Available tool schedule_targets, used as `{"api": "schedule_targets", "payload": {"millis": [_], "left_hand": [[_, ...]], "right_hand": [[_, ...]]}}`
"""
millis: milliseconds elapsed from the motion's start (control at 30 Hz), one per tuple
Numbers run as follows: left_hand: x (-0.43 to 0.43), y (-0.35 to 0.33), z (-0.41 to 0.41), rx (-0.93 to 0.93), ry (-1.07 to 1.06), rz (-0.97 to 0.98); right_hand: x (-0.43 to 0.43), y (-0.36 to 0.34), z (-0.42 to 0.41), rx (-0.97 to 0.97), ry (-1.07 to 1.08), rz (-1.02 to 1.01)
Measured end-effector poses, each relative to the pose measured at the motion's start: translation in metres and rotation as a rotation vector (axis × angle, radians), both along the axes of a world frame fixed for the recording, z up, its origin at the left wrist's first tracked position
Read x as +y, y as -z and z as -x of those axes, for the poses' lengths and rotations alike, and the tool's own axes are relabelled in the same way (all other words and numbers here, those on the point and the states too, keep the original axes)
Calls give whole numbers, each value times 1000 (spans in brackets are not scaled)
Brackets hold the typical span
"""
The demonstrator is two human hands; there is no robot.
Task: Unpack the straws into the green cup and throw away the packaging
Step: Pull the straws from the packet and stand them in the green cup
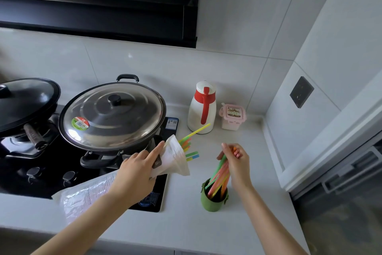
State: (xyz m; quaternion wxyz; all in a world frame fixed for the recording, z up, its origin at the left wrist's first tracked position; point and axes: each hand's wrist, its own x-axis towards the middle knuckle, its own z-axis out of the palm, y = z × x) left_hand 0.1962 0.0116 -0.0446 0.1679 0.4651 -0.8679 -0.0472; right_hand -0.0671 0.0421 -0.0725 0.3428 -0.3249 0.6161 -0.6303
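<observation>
I've got both hands over the bench (186, 225), R side of the hob (51, 163).

Left hand (136, 169): grip clamped on the bag (173, 159), a clear/white plastic pkg w/ print on it. Thumb and fingers wrap it near the open mouth, and the mouth points up and to the R. The rest of the bag trails back under the forearm toward the bench's front edge. The bagged straws (191, 154) poke out of the mouth: green, orange and blue ends in a cluster, w/ one yellow one reaching furthest, its tip in front of the jug's base.

Right hand (235, 159): grip pinched on the straw bundle (220, 173) near its top end. Colours are green, orange, pink and yellow. The bundle slants down-left and its lower ends sit inside the green cup (214, 200). The cup stands upright on the bench, just below the hand and close to the hob's R edge. I can't tell whether the straw ends reach the cup's bottom.

Elsewhere:
- Wok (115, 143) on the hob under a steel lid (112, 113) w/ a black knob and a round sticker.
- Second pan w/ black lid (24, 99) at far L.
- White jug (201, 108) w/ red collar and handle by the back wall.
- Pink tub (232, 118) w/ a clip lid just beside the jug.
- Dark wall socket (301, 92) on the R wall.
</observation>
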Motion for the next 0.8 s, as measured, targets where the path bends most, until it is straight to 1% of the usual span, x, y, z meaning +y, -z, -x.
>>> {"api": "schedule_targets", "payload": {"millis": [133,233,333,400,567,700,767,800], "left_hand": [[-2,-3,6,-2,15,1],[-4,-7,10,-7,32,12],[-6,-13,16,-15,53,20],[-8,-18,20,-21,77,30],[-17,-27,28,-40,136,64],[-21,-35,32,-37,168,103],[-21,-39,35,-43,181,121],[-21,-41,36,-42,185,127]], "right_hand": [[-2,-4,9,-23,-36,-70],[-4,-6,21,-21,-47,-221],[-4,-10,36,17,-140,-410],[-2,-14,44,54,-182,-451],[3,-37,55,221,16,-284],[9,-57,52,293,118,-154],[14,-70,42,264,142,-61],[16,-76,34,193,87,-50]]}}
